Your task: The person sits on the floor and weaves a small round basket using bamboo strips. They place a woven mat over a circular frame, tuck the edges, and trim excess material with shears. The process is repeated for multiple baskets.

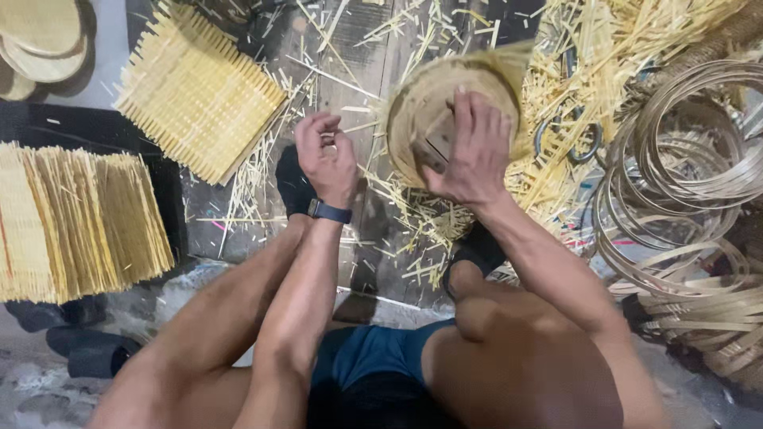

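Note:
My right hand (475, 147) presses down with spread fingers on a round woven bamboo basket (421, 107) that stands tilted on the floor in front of me. My left hand (326, 159), with a dark band on its wrist, hovers to the left of the basket with the fingers curled in; whether something thin is pinched in them is unclear. Both my knees and dark socks show below the hands.
A woven bamboo mat (199, 95) lies at upper left, a stack of similar mats (75, 218) at left. Round woven discs (40, 40) sit in the top-left corner. Bamboo hoops (683, 159) pile at right. Several loose bamboo slivers (588, 56) litter the floor.

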